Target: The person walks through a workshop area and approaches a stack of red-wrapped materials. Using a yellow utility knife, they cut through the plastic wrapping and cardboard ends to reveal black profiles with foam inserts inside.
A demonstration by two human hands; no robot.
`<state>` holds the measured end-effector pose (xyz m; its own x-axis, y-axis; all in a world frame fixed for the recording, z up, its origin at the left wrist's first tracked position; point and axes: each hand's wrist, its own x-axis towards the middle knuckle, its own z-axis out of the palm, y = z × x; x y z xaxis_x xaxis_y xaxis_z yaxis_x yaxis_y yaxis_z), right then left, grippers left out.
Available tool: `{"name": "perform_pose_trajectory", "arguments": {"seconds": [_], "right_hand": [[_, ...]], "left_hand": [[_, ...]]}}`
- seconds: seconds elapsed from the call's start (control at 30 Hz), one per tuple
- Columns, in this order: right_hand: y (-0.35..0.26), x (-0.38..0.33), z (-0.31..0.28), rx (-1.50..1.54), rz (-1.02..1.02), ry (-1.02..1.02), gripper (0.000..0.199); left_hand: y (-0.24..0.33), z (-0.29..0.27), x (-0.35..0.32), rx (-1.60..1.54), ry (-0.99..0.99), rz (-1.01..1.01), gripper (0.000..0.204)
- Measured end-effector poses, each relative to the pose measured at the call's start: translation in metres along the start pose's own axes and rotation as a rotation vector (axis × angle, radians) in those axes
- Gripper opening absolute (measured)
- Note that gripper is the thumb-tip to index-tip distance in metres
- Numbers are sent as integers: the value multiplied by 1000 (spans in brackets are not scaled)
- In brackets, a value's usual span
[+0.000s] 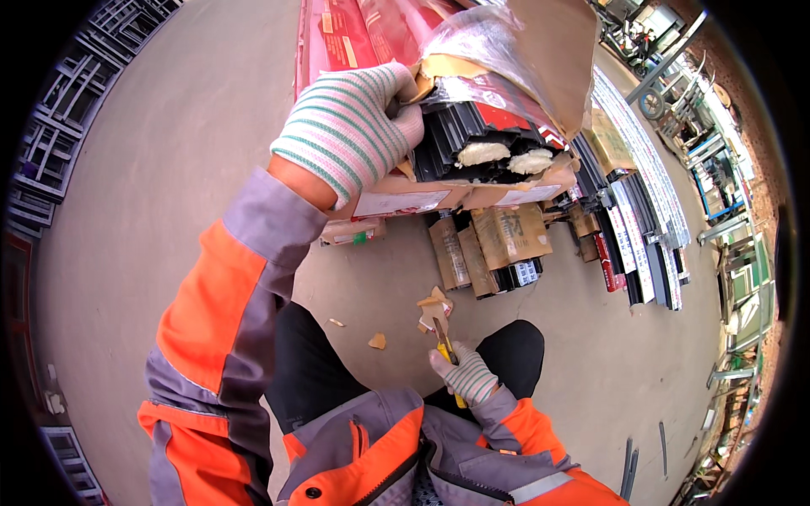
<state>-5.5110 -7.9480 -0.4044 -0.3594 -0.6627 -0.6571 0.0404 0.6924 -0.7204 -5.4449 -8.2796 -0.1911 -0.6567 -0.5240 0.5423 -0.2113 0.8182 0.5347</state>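
Observation:
My left hand [346, 128], in a white glove with green stripes, grips the torn edge of the brown cardboard wrapping [445, 67] on a long package. Out of the package's opened end show dark profiles [456, 135], stacked close together, with pale foam-like lumps [483, 153] among them. Clear plastic film [477, 38] lies crumpled over the top, beside a raised cardboard flap [557, 51]. Lower down, close to my lap, my right hand [471, 376] is closed around a yellow utility knife [444, 346]. Its blade is out and points away from me, apart from the package.
Below the package, cardboard-wrapped bundles [510, 236] rest near the floor. Long profiles [637, 244] are stacked to the right. Torn cardboard scraps [434, 310] lie on the floor [202, 126]. Metal frames [63, 126] stand at far left; assorted equipment [709, 169] lines the right side.

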Motion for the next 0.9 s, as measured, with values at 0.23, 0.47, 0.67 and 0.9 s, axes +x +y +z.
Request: {"name": "perform_pose_trajectory", "arguments": {"seconds": [0.23, 0.47, 0.67, 0.9], "right_hand": [[24, -7, 4, 165, 139, -105, 41], [29, -11, 4, 291, 139, -140, 35], [31, -6, 1, 323, 147, -196, 34], [48, 9, 7, 426, 149, -174, 31]], "left_hand": [[7, -6, 0, -24, -63, -65, 22], [4, 1, -1, 25, -28, -52, 25], [3, -1, -1, 49, 0, -69, 21], [0, 6, -2, 35, 61, -13, 14]]}}
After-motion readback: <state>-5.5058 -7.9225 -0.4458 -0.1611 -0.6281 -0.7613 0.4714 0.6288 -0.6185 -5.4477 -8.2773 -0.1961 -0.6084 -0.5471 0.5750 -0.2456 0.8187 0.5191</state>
